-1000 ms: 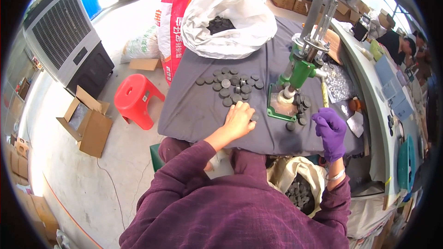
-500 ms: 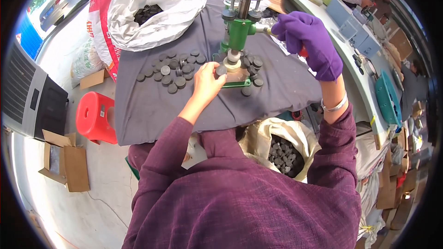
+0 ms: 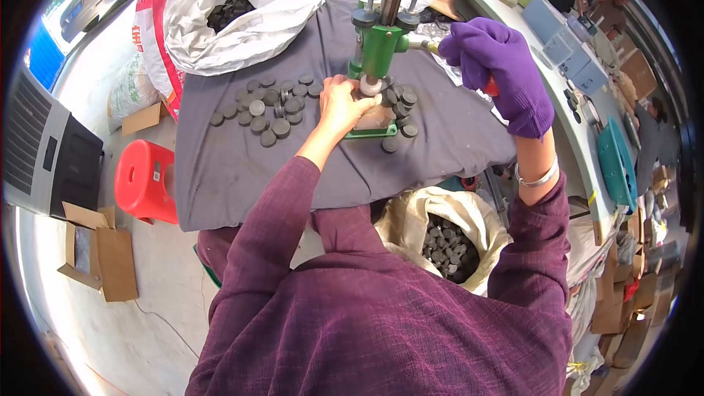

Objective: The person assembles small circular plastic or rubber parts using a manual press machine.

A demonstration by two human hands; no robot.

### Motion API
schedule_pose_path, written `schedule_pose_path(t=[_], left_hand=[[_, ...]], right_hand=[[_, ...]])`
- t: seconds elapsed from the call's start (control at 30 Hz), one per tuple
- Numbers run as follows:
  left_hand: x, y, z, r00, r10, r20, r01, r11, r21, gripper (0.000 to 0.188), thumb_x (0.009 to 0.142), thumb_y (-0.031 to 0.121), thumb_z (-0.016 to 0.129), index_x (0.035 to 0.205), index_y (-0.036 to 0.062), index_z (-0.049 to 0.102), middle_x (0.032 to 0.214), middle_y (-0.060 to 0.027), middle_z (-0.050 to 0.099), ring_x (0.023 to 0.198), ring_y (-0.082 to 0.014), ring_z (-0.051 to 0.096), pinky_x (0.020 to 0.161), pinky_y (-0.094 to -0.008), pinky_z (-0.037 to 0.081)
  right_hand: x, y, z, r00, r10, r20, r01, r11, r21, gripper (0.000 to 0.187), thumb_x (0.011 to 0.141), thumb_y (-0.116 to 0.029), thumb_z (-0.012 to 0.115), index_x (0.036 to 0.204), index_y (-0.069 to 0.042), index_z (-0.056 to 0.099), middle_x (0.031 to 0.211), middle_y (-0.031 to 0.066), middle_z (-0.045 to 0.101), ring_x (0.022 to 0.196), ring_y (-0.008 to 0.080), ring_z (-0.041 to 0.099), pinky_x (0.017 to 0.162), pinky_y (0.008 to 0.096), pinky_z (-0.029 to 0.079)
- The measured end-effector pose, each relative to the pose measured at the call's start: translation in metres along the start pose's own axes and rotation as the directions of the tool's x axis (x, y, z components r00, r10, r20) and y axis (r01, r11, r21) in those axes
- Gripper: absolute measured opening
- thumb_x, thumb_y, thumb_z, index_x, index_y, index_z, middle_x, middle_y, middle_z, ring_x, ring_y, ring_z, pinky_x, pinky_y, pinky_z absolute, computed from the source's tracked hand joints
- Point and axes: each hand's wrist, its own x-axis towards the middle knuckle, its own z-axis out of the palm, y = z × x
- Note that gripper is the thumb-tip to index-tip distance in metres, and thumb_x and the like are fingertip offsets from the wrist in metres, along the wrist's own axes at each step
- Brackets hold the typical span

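- left hand [image 3: 343,101] bare, fingers pinched on a small disc at the base of the green hand press [image 3: 381,44]; dark discs [image 3: 275,106] just beside
- right hand [image 3: 495,66], purple-gloved, closed around the press lever; bench [image 3: 242,169] cloth-covered

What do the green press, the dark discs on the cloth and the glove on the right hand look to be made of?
Green press: painted metal, glossy, with bare steel posts. Dark discs: matte grey, probably metal or pressed compound; unclear. Glove on the right hand: purple knit fabric, soft and wrinkled.
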Motion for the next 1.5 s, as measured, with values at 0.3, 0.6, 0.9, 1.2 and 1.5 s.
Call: schedule_pose_path(t=[0.3, 0.6, 0.9, 1.2, 1.5], left_hand=[[0.007, -0.012, 0.010, 1.000, -0.008, 0.007, 0.008, 0.999, 0.040, 0.044, 0.062, 0.030, 0.081, 0.096, 0.0047, 0.068, 0.098, -0.0093, 0.060, 0.103, -0.0288, 0.052, 0.090, -0.0413, 0.043], [-0.011, -0.010, -0.021, 0.987, 0.135, -0.091, -0.136, 0.991, -0.009, 0.050, 0.064, 0.020, 0.075, 0.109, 0.0044, 0.061, 0.101, -0.0124, 0.063, 0.104, -0.0302, 0.055, 0.092, -0.0392, 0.045], [-0.036, -0.080, -0.131, 0.962, 0.002, -0.274, 0.162, 0.802, 0.575, 0.029, 0.071, 0.016, 0.068, 0.100, 0.0102, 0.065, 0.095, -0.0108, 0.062, 0.093, -0.0318, 0.058, 0.080, -0.0431, 0.049], [-0.013, -0.097, -0.118, 0.996, -0.042, -0.075, 0.085, 0.596, 0.798, 0.023, 0.072, 0.017, 0.068, 0.088, 0.0026, 0.064, 0.086, -0.0132, 0.065, 0.083, -0.0306, 0.064, 0.069, -0.0419, 0.053], [-0.011, -0.058, -0.109, 0.981, 0.061, -0.183, 0.023, 0.904, 0.426, 0.040, 0.067, 0.025, 0.074, 0.098, 0.0010, 0.064, 0.085, -0.0153, 0.065, 0.080, -0.0306, 0.065, 0.070, -0.0412, 0.051]], right_hand=[[-0.018, 0.008, 0.011, 0.989, 0.144, 0.010, -0.144, 0.989, -0.015, 0.018, 0.088, -0.017, 0.063, 0.087, -0.001, 0.070, 0.077, 0.0008, 0.066, 0.052, 0.0038, 0.051, 0.048, 0.0203, 0.041], [-0.055, 0.090, 0.041, 0.883, -0.468, 0.015, 0.433, 0.804, -0.409, 0.007, 0.073, -0.004, 0.073, 0.079, -0.004, 0.070, 0.073, 0.0082, 0.065, 0.072, 0.0230, 0.062, 0.067, 0.0328, 0.049], [-0.040, 0.034, 0.024, 0.995, 0.100, -0.013, -0.101, 0.987, -0.124, 0.009, 0.085, -0.010, 0.064, 0.084, -0.002, 0.069, 0.073, 0.0006, 0.062, 0.052, 0.0053, 0.051, 0.047, 0.0208, 0.039], [0.008, 0.005, -0.004, 0.997, -0.033, 0.065, 0.031, 0.999, 0.033, 0.026, 0.091, -0.019, 0.054, 0.100, 0.004, 0.063, 0.087, 0.0086, 0.068, 0.050, 0.0069, 0.047, 0.066, 0.0248, 0.048], [0.016, 0.004, -0.013, 0.991, -0.017, 0.133, 0.007, 0.997, 0.075, 0.027, 0.092, -0.021, 0.056, 0.099, 0.003, 0.064, 0.090, 0.0092, 0.069, 0.051, 0.0074, 0.049, 0.064, 0.0249, 0.049]])
